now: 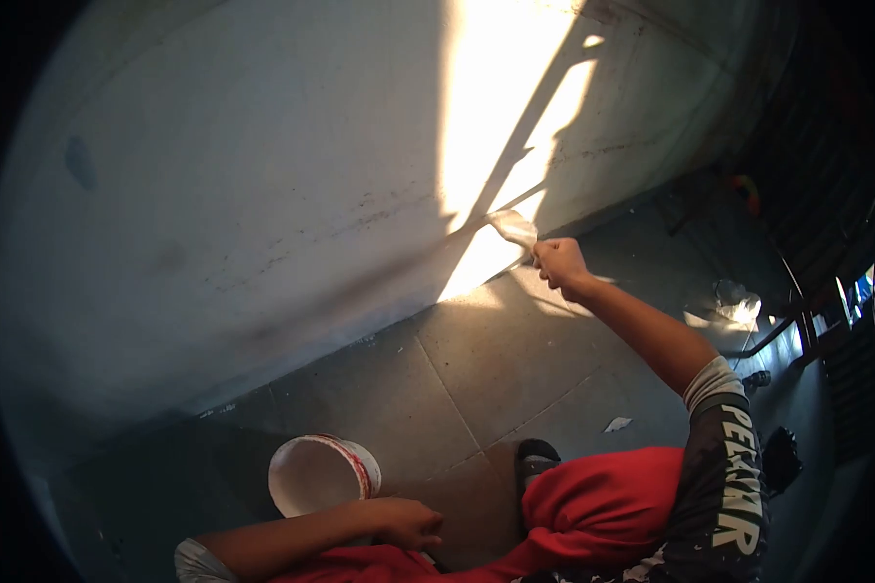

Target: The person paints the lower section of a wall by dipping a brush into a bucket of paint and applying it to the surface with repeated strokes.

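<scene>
My right hand (560, 264) is stretched forward and shut on a paintbrush (513, 228), whose white bristles touch the grey wall (262, 194) low down, at the edge of a bright patch of sunlight. My left hand (405, 522) rests near my knee with fingers curled, right beside a white bucket (321, 473) with a red-trimmed rim that stands on the tiled floor. Nothing shows inside the left hand. I am crouching, with red trousers at the bottom of the view.
Grey floor tiles (496, 360) run along the wall's base. A dark shoe (537, 455) sits by my knee. A scrap of white paper (616, 424) lies on the floor. A crumpled plastic sheet (729, 306) and dark railings (826, 291) are at the right.
</scene>
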Motion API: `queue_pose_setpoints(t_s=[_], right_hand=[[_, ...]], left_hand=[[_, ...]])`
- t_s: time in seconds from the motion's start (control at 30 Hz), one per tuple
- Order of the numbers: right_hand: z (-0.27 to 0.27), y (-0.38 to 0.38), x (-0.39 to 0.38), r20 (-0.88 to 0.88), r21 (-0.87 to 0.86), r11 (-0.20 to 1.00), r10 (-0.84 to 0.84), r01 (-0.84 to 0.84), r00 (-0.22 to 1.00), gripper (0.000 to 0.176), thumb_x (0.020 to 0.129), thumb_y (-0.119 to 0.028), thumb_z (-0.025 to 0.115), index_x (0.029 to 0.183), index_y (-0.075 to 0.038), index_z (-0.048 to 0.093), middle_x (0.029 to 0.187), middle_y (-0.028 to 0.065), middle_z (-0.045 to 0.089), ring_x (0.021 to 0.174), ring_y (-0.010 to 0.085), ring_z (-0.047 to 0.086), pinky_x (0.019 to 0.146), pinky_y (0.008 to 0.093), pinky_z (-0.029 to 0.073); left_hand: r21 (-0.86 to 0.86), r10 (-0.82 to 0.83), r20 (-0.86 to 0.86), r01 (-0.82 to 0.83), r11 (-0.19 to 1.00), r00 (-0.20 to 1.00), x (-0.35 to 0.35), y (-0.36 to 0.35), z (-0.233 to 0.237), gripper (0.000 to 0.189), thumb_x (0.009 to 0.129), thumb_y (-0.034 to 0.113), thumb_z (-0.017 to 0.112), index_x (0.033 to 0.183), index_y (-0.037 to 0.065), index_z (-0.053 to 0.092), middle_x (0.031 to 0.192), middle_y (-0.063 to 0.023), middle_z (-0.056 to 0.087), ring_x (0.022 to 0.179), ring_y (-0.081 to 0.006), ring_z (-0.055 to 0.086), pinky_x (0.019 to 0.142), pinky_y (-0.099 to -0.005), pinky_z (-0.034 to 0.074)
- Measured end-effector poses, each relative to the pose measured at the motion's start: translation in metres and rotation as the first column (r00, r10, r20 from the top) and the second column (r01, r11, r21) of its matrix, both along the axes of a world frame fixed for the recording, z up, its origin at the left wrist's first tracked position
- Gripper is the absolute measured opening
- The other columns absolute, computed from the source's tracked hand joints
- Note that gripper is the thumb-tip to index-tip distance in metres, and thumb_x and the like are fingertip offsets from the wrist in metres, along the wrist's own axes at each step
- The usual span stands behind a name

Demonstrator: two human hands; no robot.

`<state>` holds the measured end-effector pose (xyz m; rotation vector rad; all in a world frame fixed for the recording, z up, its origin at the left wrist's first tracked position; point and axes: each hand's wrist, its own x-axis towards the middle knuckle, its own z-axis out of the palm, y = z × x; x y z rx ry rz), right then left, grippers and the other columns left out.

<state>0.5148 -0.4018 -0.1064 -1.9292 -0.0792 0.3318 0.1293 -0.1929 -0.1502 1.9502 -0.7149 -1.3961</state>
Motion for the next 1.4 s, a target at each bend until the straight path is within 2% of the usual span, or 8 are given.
queue_pose_setpoints(t_s=[0.33, 0.6, 0.8, 0.97, 1.2, 1.23, 1.3, 1.4], right_hand=[[0.268, 0.027, -0.018, 0.482, 0.201, 0.964, 0.056, -0.173, 0.874, 0.022, 0.093, -0.019, 0.063, 0.076, -0.005, 0.061, 0.061, -0.0029, 0.05, 0.043, 0.0011, 0.033, 0.036, 0.0203, 0.022], [0.108, 0.052, -0.019, 0.418, 0.165, 0.977, 0.052, -0.132, 0.907, 0.035, 0.096, -0.024, 0.054, 0.065, -0.006, 0.052, 0.055, -0.0034, 0.045, 0.044, 0.0055, 0.039, 0.038, 0.0246, 0.03], [0.042, 0.029, -0.012, -0.081, -0.006, 0.987, 0.16, -0.161, 0.984, 0.027, 0.095, -0.014, 0.057, 0.069, -0.005, 0.055, 0.061, 0.0009, 0.049, 0.044, 0.0065, 0.04, 0.036, 0.0247, 0.028], [0.196, 0.028, -0.009, 0.256, 0.096, 0.969, 0.197, -0.228, 0.946, 0.026, 0.096, -0.016, 0.057, 0.071, -0.006, 0.057, 0.06, -0.0021, 0.05, 0.042, 0.0047, 0.039, 0.035, 0.0227, 0.027], [0.321, 0.039, 0.001, 0.65, 0.266, 0.945, -0.029, -0.192, 0.759, 0.026, 0.097, -0.017, 0.057, 0.119, -0.004, 0.052, 0.069, -0.0006, 0.049, 0.049, 0.0028, 0.037, 0.039, 0.0215, 0.026], [0.32, 0.032, 0.031, 0.623, 0.305, 0.917, 0.013, -0.259, 0.782, 0.024, 0.097, -0.017, 0.057, 0.118, -0.005, 0.053, 0.069, -0.0009, 0.049, 0.048, 0.0027, 0.036, 0.039, 0.0214, 0.026], [0.274, -0.009, 0.275, 0.272, 0.847, 0.292, 0.481, -0.445, 0.833, 0.021, 0.097, -0.016, 0.057, 0.116, -0.007, 0.055, 0.068, -0.0015, 0.048, 0.047, 0.0025, 0.036, 0.038, 0.0212, 0.026], [0.245, 0.059, -0.013, 0.643, 0.212, 0.967, -0.031, -0.139, 0.765, 0.016, 0.098, -0.015, 0.055, 0.112, -0.008, 0.057, 0.066, -0.0013, 0.048, 0.044, 0.0025, 0.035, 0.036, 0.022, 0.025]], left_hand=[[0.022, -0.067, -0.001, 0.067, 0.998, 0.998, 0.0, -0.006, -0.021, 0.043, 0.097, 0.041, 0.052, 0.111, 0.002, 0.06, 0.102, -0.0238, 0.067, 0.099, -0.0417, 0.064, 0.085, -0.0485, 0.05], [0.033, -0.058, 0.005, 0.057, 0.998, 0.998, 0.004, -0.005, -0.012, 0.043, 0.098, 0.04, 0.051, 0.112, 0.0, 0.058, 0.103, -0.0243, 0.066, 0.099, -0.041, 0.064, 0.086, -0.0476, 0.049], [0.028, -0.042, 0.007, 0.041, 0.999, 0.999, 0.003, -0.007, -0.012, 0.044, 0.099, 0.041, 0.051, 0.112, 0.0, 0.057, 0.101, -0.0245, 0.066, 0.094, -0.0393, 0.065, 0.082, -0.0465, 0.051], [-0.003, -0.019, -0.009, 0.019, 1.0, 1.0, 0.005, -0.009, -0.011, 0.043, 0.096, 0.041, 0.055, 0.111, 0.002, 0.06, 0.097, -0.0216, 0.068, 0.091, -0.0383, 0.066, 0.081, -0.0467, 0.051], [-0.049, -0.038, -0.029, 0.037, 0.998, 0.999, 0.006, -0.009, -0.021, 0.043, 0.097, 0.042, 0.054, 0.11, 0.001, 0.059, 0.098, -0.0218, 0.068, 0.093, -0.0385, 0.066, 0.082, -0.0471, 0.05], [-0.053, -0.033, -0.003, 0.033, 0.998, 0.999, 0.005, -0.008, -0.02, 0.043, 0.097, 0.041, 0.054, 0.109, 0.001, 0.059, 0.098, -0.0218, 0.068, 0.092, -0.0386, 0.066, 0.082, -0.047, 0.05], [-0.061, -0.035, 0.001, 0.035, 0.998, 0.999, 0.0, -0.006, -0.015, 0.042, 0.097, 0.041, 0.054, 0.108, 0.001, 0.059, 0.097, -0.0219, 0.068, 0.092, -0.0387, 0.066, 0.081, -0.047, 0.05], [-0.026, -0.02, 0.031, 0.021, 0.999, 0.999, 0.002, -0.003, -0.008, 0.042, 0.096, 0.041, 0.054, 0.107, 0.001, 0.059, 0.096, -0.0222, 0.068, 0.091, -0.0386, 0.066, 0.08, -0.0467, 0.05]])
